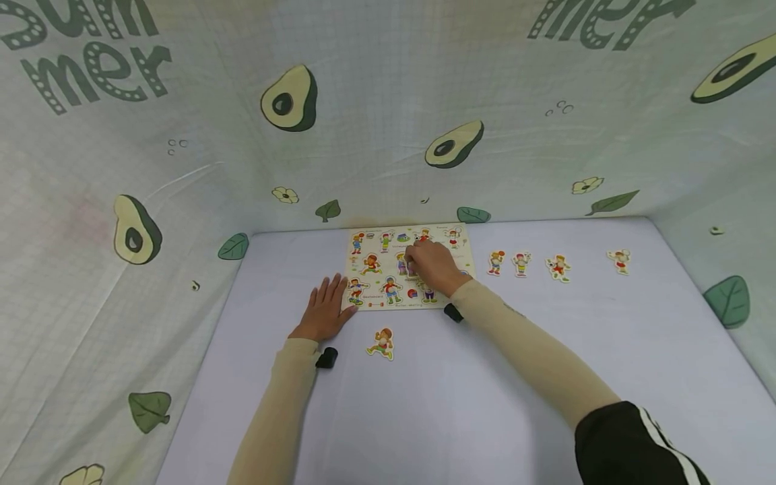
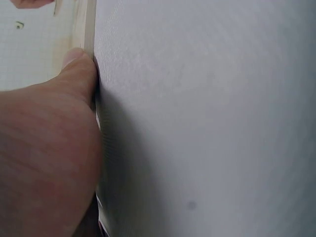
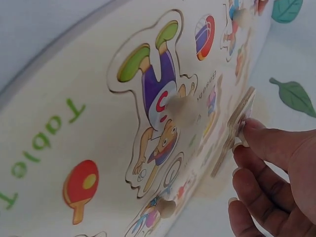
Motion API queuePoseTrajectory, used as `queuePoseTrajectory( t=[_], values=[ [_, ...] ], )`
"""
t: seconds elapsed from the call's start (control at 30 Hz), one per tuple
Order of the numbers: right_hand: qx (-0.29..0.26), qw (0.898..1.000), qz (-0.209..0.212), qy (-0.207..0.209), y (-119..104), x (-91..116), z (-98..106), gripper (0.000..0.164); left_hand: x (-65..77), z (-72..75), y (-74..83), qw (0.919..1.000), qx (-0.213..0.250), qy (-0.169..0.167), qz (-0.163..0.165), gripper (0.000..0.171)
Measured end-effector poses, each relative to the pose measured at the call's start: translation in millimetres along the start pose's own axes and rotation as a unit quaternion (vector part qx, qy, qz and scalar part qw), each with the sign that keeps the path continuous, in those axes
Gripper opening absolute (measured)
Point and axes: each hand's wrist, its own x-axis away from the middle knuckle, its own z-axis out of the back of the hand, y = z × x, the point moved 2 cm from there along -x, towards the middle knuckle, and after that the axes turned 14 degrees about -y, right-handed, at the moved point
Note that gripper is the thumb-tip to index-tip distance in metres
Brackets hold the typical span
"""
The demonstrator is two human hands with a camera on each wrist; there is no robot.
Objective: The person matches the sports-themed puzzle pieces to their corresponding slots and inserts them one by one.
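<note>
Avocado-print cloth [image 1: 364, 182] across top and sides of frame. Pale table [image 1: 485, 391] below. Knobbed sports-figure puzzle board [image 1: 438, 231] at centre. Left hand [image 1: 325, 312], left of centre: fingers extended, slightly spread, gripping nothing, thumb touching board's lower-left edge. Right hand [image 1: 433, 266], centre: thumb and fingers pinching wooden puzzle piece [image 3: 233, 133], tilted; can't tell from here if it touches board. Four loose figure pieces [image 1: 558, 269], right of centre; runner piece [image 1: 382, 343], lower centre.

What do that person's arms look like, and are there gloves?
Beige sleeves cover both forearms. The right arm also has a black sleeve with white stripes. A small black block sits at each wrist. The left grip and right grip are bare, without gloves.
</note>
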Motion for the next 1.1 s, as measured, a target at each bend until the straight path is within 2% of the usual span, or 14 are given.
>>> queuePoseTrajectory(
  t=[0.2, 0.57, 0.93, 1.1],
  values=[
    [0.003, 1.000, -0.005, -0.010, -1.6, -10.8, 0.4, 0.011, -0.9, -1.0, -1.1, 1.0000, -0.001, 0.001, 0.000, 0.080],
    [0.003, 0.998, -0.029, -0.057, -1.8, -24.4, -4.7, 0.016, 2.0, 0.2, 1.4, 1.0000, 0.002, 0.001, 0.001, 0.080],
    [0.020, 0.998, -0.023, -0.060, -5.5, -32.7, -8.9, 0.013, 1.3, -0.8, 1.6, 1.0000, -0.005, 0.006, -0.002, 0.079],
    [0.013, 0.998, -0.018, -0.061, -8.5, -34.8, -8.5, 0.010, 2.2, 0.9, 3.5, 1.0000, 0.000, -0.002, 0.001, 0.079]
  ],
)
